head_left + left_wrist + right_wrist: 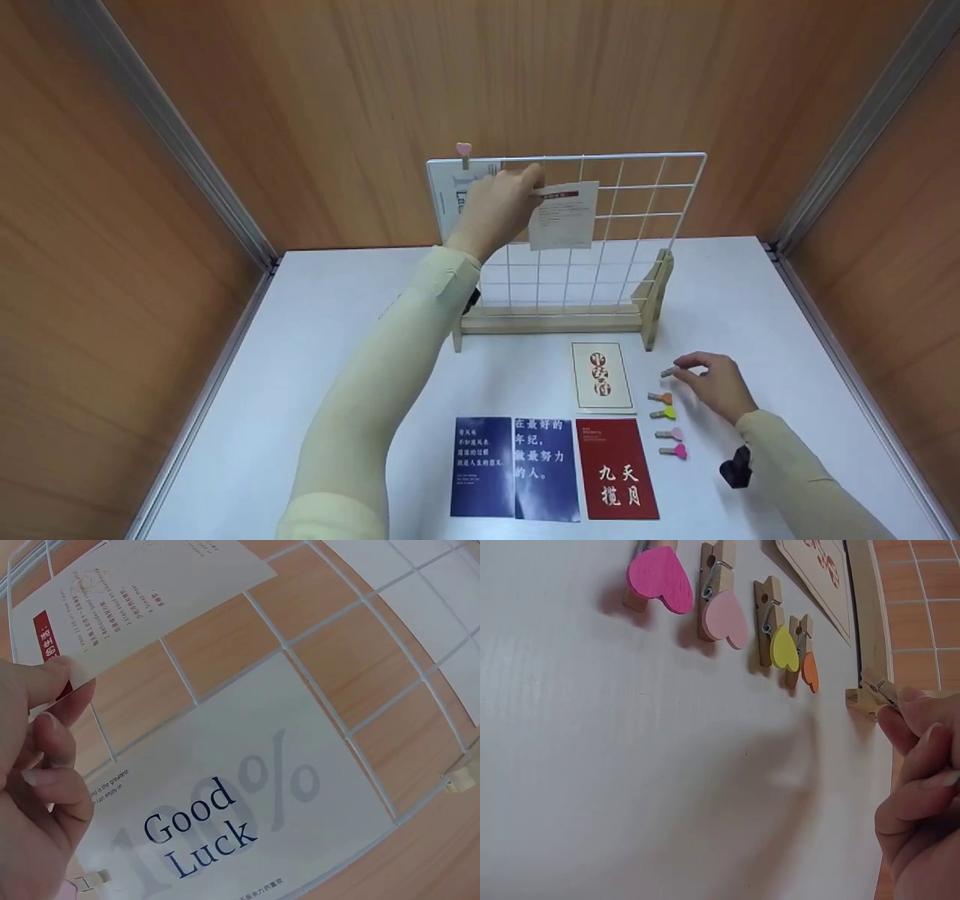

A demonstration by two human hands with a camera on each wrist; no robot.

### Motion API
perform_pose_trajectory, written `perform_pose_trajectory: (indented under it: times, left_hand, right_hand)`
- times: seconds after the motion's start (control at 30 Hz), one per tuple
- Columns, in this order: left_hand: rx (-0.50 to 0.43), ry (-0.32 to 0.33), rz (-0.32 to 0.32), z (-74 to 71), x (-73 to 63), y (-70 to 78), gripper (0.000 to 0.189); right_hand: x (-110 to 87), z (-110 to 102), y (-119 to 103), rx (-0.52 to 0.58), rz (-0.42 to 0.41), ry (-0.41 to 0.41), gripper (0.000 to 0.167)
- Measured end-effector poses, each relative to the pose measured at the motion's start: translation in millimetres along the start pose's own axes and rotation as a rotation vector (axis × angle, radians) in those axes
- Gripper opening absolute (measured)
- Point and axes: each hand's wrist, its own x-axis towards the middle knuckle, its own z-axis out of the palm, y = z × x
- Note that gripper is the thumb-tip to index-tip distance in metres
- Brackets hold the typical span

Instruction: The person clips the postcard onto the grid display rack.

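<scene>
My left hand (504, 206) pinches a white printed card (566, 219) by one corner, between thumb and fingers. The card hangs in front of the upper part of a white wire grid rack (630, 156). A "Good Luck" card (225, 802) is on the grid's left end, where a pink heart clothespin (464, 150) sits on the top wire; my left hand partly hides that card in the head view. Over the table at the right, my right hand (718, 386) pinches a small wooden clothespin (879, 685) between thumb and index finger. My fingers cover part of it.
Orange (661, 398), yellow (664, 412), light pink (670, 434) and magenta (674, 451) heart clothespins lie in a column. Left of them are a cream card (604, 375), a red card (616, 469) and two blue cards (484, 466). Wooden feet (654, 300) support the rack.
</scene>
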Motion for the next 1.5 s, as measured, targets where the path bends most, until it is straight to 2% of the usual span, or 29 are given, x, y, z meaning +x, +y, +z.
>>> perform_pose_trajectory:
  times: [0.13, 0.27, 0.37, 0.47, 0.6, 0.77, 0.93, 1.23, 1.4, 1.5]
  left_hand:
    - [0.068, 0.086, 0.03, 0.1, 2.4, 1.0, 0.016]
    - [0.099, 0.18, 0.053, 1.5, 3.2, 1.5, 0.02]
    - [0.118, 0.224, 0.057, 3.8, 5.6, 0.9, 0.021]
    - [0.125, 0.233, 0.042, 5.6, 8.0, 0.1, 0.021]
    - [0.129, 0.208, 0.017, 7.6, 9.6, -0.6, 0.022]
    - [0.11, 0.196, -0.002, 9.5, 9.7, -0.9, 0.022]
    - [0.119, 0.184, -0.014, 9.5, 9.6, -1.2, 0.022]
    - [0.127, 0.202, 0.005, 12.3, 15.0, 0.0, 0.023]
    - [0.129, 0.202, 0.014, 12.4, 19.4, 1.3, 0.024]
    - [0.131, 0.191, 0.002, 12.9, 21.0, 2.3, 0.022]
  right_hand:
    - [-2.0, 1.4, 0.6, 0.0, -0.002, 0.004, 0.026]
    - [-3.5, 2.7, -1.7, 0.007, 0.011, -0.004, 0.027]
    - [-3.1, 2.2, -6.2, 0.018, 0.019, -0.004, 0.028]
    - [-1.2, 1.7, -13.7, 0.019, 0.005, 0.006, 0.027]
    - [2.7, -1.7, -31.6, 0.014, -0.056, 0.039, 0.023]
    - [11.0, -13.1, -68.5, 0.018, -0.163, 0.079, 0.02]
    - [21.6, -27.7, -117.7, 0.044, -0.296, 0.092, 0.019]
    - [52.2, -68.4, -211.1, -0.035, -0.576, 0.18, 0.013]
    - [65.7, -89.5, -249.8, -0.066, -0.656, 0.215, 0.012]
    - [72.7, -97.6, -266.9, -0.09, -0.671, 0.229, 0.012]
